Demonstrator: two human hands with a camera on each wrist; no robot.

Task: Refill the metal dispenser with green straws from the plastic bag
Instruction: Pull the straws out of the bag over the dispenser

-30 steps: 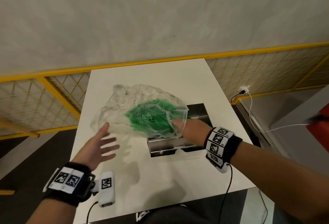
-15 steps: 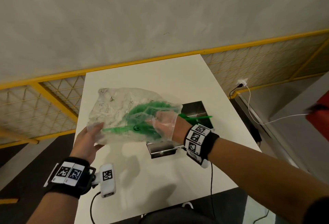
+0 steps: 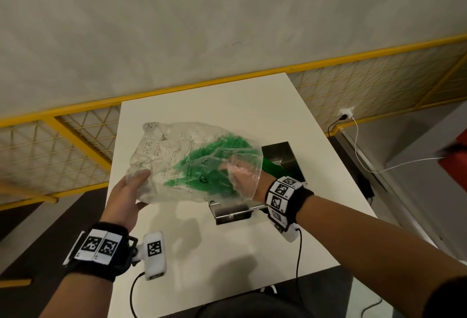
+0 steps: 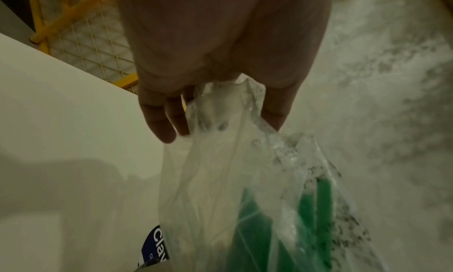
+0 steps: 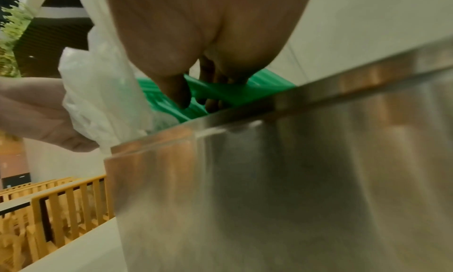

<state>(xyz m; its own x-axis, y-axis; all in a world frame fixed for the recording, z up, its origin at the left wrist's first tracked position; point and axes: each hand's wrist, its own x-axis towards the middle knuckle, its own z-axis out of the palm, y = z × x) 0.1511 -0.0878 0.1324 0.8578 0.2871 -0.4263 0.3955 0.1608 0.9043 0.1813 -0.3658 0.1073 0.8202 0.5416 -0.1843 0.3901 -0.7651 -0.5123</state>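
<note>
A clear plastic bag [image 3: 177, 161] [image 4: 220, 179] of green straws [image 3: 209, 168] [image 4: 313, 208] is held above the white table [image 3: 227, 100]. My left hand [image 3: 129, 191] [image 4: 220, 109] pinches the bag's closed far end. My right hand [image 3: 242, 173] [image 5: 201, 94] is inside the bag's open mouth, fingers curled round a bunch of green straws [image 5: 220, 94]. Some straws [image 3: 274, 167] stick out of the mouth over the metal dispenser [image 3: 280, 158] [image 5: 294, 179], which stands open-topped just under and right of the bag.
A yellow mesh railing [image 3: 75, 145] runs behind and left of the table. A white charger and cable [image 3: 353, 125] hang at the right. Cables trail from both wrist cameras over the table's near edge [image 3: 227, 290].
My left hand has gone from open beside the bag to gripping its far end. My right hand has pushed deeper into the bag's mouth and straws now poke out toward the dispenser.
</note>
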